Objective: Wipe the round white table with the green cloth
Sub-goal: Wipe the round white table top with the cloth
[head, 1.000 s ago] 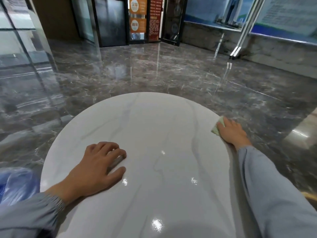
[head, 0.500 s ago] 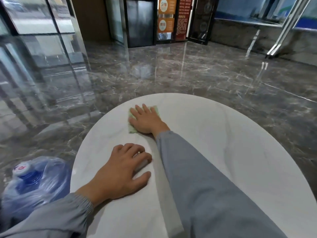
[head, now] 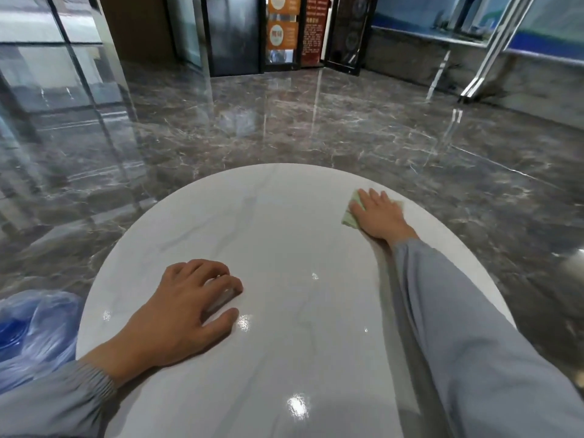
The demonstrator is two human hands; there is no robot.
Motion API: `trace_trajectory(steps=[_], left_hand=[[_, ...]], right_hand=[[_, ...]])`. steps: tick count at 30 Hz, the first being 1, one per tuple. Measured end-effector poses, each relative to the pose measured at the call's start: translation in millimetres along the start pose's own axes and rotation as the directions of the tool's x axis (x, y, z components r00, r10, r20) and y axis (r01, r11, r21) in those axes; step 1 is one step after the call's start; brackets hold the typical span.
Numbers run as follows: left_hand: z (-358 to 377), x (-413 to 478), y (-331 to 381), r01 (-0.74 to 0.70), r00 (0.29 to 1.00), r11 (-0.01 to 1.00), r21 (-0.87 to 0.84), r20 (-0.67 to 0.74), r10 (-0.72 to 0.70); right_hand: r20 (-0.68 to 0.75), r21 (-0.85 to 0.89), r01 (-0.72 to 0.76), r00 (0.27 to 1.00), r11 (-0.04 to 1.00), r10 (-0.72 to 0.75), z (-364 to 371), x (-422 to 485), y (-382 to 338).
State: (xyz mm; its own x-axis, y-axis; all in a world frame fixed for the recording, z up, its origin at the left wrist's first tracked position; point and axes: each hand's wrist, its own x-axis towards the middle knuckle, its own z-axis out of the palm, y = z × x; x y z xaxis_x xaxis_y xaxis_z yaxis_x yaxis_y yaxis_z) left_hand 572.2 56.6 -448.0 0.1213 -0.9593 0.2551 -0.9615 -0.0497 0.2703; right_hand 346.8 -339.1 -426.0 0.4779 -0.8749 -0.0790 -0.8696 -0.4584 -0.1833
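The round white table [head: 278, 222] with faint grey veins fills the lower middle of the head view. My right hand [head: 379, 214] lies flat with straight fingers on the green cloth [head: 350, 216], pressing it onto the tabletop near the far right rim. Only the cloth's left edge and a sliver by the rim show; the rest is under my palm. My left hand [head: 189, 308] rests on the near left part of the table, fingers loosely curled, holding nothing.
A blue water jug wrapped in plastic [head: 31, 336] stands on the floor just left of the table. Glossy dark marble floor [head: 284, 131] surrounds the table. Glass partitions [head: 47, 90] rise at the left and dark doors [head: 234, 33] stand far ahead.
My right hand swept the cloth from the table's right edge to the far left, then back to the far right. My left hand stayed planted.
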Motion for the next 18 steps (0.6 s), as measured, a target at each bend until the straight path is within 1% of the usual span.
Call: trace_trajectory(steps=[2, 4, 6, 8, 10, 14, 18], left_hand=[[1.2, 0.5, 1.5, 0.005, 1.000, 1.000, 0.000, -0.001, -0.005], [2.1, 0.7, 3.5, 0.009, 1.000, 1.000, -0.001, -0.006, -0.009], [3.4, 0.9, 4.1, 0.043, 0.998, 0.999, 0.023, -0.052, -0.041], [5.2, 1.0, 4.8, 0.144, 0.982, 0.988, 0.051, -0.126, -0.137], [4.9, 2.3, 7.3, 0.202, 0.972, 0.977, 0.069, -0.137, -0.192], [5.2, 2.2, 11.0, 0.192, 0.977, 0.979, 0.067, -0.111, -0.184], [6.8, 4.2, 10.5, 0.190, 0.977, 0.978, 0.081, -0.116, -0.180]], right_hand=[[-0.023, -0.022, -0.111, 0.994, 0.994, 0.111, -8.8, -5.8, 55.1], [-0.032, -0.031, -0.166, 0.986, 0.986, 0.165, -13.2, -7.8, 86.2], [-0.020, -0.023, -0.197, 0.980, 0.980, 0.197, -15.0, -2.8, 92.8], [-0.012, -0.011, -0.219, 0.976, 0.976, 0.219, -14.2, 9.7, 87.6], [-0.009, -0.001, -0.222, 0.975, 0.975, 0.222, -14.1, 26.9, 76.8], [0.011, -0.013, -0.130, 0.991, 0.991, 0.130, -11.2, 70.1, 24.5], [0.055, -0.018, 0.064, 0.997, 0.998, -0.063, 0.1, 109.2, -72.3]])
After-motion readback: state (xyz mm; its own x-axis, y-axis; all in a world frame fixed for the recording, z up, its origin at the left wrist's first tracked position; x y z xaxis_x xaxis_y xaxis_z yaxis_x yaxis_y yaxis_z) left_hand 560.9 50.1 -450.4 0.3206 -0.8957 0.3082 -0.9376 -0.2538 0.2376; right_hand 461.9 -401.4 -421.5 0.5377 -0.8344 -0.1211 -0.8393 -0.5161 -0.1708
